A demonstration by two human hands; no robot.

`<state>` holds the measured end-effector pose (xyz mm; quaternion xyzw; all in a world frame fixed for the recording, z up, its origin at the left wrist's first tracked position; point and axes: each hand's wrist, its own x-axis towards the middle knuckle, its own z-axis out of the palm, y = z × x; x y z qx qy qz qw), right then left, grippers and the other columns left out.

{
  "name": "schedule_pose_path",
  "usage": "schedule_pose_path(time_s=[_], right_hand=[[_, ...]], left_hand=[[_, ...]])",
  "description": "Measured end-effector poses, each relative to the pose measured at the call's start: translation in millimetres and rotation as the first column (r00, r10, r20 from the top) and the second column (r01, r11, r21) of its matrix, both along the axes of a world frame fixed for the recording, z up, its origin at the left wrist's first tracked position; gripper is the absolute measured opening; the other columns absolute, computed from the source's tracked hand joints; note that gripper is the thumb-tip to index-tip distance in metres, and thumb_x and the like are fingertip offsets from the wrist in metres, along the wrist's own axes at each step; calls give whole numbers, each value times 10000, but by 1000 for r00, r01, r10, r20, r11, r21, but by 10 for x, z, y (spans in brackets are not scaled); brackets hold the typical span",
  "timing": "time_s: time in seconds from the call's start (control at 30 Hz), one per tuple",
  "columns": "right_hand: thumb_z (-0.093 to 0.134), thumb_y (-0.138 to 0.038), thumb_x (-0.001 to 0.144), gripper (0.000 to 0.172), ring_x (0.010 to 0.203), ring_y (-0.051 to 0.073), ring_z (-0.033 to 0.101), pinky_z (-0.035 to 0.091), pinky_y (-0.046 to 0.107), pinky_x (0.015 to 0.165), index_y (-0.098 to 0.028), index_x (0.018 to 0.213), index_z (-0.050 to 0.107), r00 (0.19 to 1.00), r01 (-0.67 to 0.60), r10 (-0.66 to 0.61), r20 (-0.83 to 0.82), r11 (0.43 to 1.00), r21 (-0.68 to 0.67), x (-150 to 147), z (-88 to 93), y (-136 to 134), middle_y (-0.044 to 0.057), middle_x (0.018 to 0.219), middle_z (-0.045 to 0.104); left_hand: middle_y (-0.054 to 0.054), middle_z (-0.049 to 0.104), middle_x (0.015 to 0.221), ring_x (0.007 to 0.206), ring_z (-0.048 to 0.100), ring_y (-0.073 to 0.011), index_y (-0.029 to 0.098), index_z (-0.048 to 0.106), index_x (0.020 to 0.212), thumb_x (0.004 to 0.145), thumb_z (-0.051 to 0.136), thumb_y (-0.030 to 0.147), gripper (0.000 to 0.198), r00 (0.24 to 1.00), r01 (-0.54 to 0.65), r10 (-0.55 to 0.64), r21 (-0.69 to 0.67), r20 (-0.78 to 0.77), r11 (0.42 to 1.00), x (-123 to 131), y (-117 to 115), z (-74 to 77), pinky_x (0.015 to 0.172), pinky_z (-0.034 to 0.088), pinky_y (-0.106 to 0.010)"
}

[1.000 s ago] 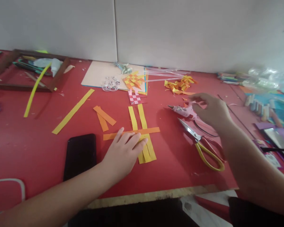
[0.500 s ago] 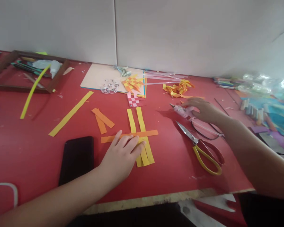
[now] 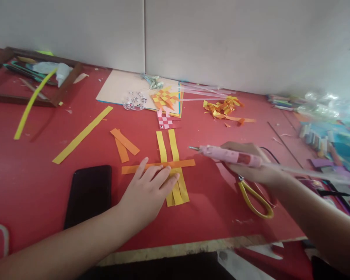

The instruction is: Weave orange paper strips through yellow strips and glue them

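There are two hands, and they are well apart. The left hand (image 3: pixel 146 188) lies flat with its fingers spread, pressing on one orange strip (image 3: pixel 185 163) and the yellow paper (image 3: pixel 181 192) under it. The right hand (image 3: pixel 255 174) is wrapped around one glue gun (image 3: pixel 217 153).

Two more orange strips (image 3: pixel 126 143) lie crossed on the red tabletop (image 3: pixel 210 221). One long yellow strip (image 3: pixel 83 135) lies slanted near them. There is one phone (image 3: pixel 89 194), one pair of scissors (image 3: pixel 243 193) partly hidden by the right hand, and one pink checked fish (image 3: pixel 164 120).

The glue gun is pink, with a dark red patch and a thin metal tip. The tip points left, near the strips but not touching them. A clear stick (image 3: pixel 303 172) runs out behind it. The yellow paper is cut by slits. Two of its legs poke up past the orange strip, which lies flat across it, just below the fish.
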<state>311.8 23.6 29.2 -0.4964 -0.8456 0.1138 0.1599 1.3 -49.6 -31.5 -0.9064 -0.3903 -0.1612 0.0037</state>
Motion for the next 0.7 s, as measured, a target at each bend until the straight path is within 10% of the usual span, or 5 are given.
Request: schedule_pose_path(time_s=[0.23, 0.7], right_hand=[[498, -206, 797, 193, 676, 173, 622, 478, 301, 644, -201, 978, 567, 936, -352, 352, 27, 924, 149, -179, -249, -185, 55, 803, 684], [496, -337, 870, 200, 642, 187, 584, 437, 338, 681, -177, 963, 573, 920, -377, 349, 180, 912, 162, -235, -318, -237, 61, 755, 658]], left_hand=[[-63, 636, 1195, 1054, 540, -262, 215, 633, 1216, 854, 522, 103, 395, 1000, -1, 1, 7, -12, 1000, 5, -6, -7, 1087, 291, -581], [-48, 639, 1204, 1031, 525, -262, 222, 611, 1258, 886, 474, 113, 411, 1000, -8, 8, 0, -10, 1000, 2, -14, -3, 1079, 292, -580]])
